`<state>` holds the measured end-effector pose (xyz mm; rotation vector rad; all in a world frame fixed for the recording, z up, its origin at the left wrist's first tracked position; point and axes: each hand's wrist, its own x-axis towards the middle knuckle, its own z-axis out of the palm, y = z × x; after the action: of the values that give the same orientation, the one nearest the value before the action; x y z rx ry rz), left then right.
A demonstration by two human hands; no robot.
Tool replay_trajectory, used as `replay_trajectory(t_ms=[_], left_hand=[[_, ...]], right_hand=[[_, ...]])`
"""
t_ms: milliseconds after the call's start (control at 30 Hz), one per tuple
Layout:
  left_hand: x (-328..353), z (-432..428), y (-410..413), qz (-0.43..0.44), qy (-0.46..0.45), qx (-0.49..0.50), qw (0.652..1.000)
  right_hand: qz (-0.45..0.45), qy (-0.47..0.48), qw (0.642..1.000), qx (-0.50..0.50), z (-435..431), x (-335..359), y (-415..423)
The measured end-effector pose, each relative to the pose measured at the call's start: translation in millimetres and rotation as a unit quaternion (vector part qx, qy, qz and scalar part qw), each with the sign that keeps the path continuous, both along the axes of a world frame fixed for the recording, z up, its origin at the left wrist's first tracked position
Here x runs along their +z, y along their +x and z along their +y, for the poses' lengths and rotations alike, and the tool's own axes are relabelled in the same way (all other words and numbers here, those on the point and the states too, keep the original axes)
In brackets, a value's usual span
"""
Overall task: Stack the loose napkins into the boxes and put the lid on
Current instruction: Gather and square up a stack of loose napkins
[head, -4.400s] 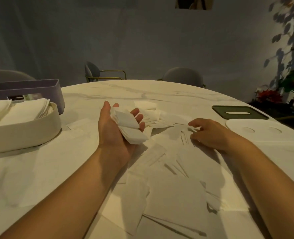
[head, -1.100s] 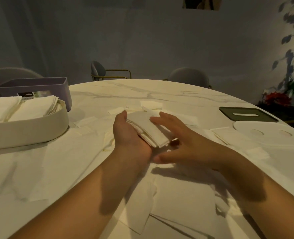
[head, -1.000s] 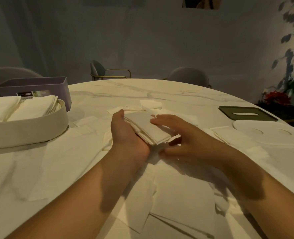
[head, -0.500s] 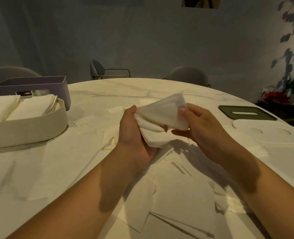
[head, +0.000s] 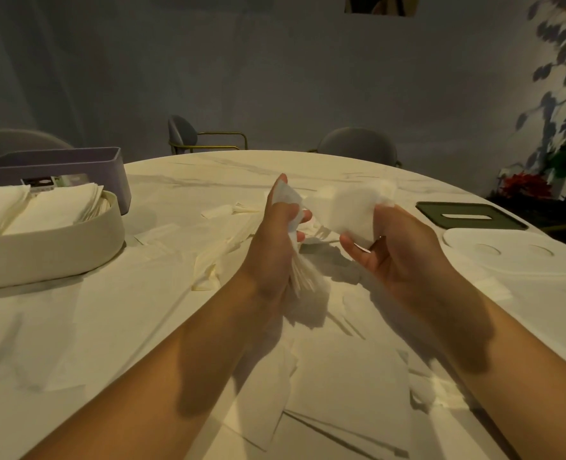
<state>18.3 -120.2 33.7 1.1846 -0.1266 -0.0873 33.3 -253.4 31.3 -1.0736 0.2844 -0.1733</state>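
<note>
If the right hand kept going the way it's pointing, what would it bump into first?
Probably the left hand, which grips a stack of napkins just across from it. The right hand holds its own napkin; depth is hard to judge.

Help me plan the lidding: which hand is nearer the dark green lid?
Right. The right hand, pinching a napkin, has the dark green lid just off to its right; the left hand is farther over, toward the cream box.

A white napkin stack [head: 303, 277] stands on edge in the left hand [head: 275, 240]. The right hand [head: 397, 247] pinches a folded napkin [head: 348, 210]. Loose napkins [head: 348, 386] lie flat beneath both hands. A part-filled cream box [head: 52, 250] sits left of the left hand, with a purple box [head: 59, 164] behind it. A dark lid [head: 470, 215] and a white lid [head: 507, 257] lie right of the right hand.
</note>
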Motion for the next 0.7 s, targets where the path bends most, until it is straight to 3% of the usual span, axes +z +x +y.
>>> replay_trajectory(t_ms=[133, 200, 300, 400, 600, 700], left_hand=[[-3.5, 3.3, 4.8, 0.067, -0.095, -0.012, 0.993], [-7.4, 3.3, 5.4, 0.132, -0.163, -0.043, 0.977], [-9.2, 2.7, 3.2, 0.185, -0.247, -0.076, 0.948], [-10.3, 3.3, 4.0, 0.180, -0.249, -0.092, 0.947], [-4.3, 8.9, 5.5, 0.194, -0.281, -0.019, 0.940], [-4.5, 10.7, 5.0, 0.183, -0.286, -0.011, 0.940]], right_hand=[[-0.051, -0.034, 0.998, -0.027, 3.4, -0.9, -4.2], [-0.107, -0.143, 0.983, -0.044, 6.9, 1.7, -7.6], [-0.239, -0.398, 0.886, -0.015, 16.6, -0.5, -13.6], [-0.294, -0.518, 0.802, 0.047, 20.2, -13.1, -12.9], [-0.293, -0.551, 0.774, 0.112, 16.0, -11.4, -12.1], [-0.269, -0.490, 0.807, 0.190, 16.5, -5.9, -17.3]])
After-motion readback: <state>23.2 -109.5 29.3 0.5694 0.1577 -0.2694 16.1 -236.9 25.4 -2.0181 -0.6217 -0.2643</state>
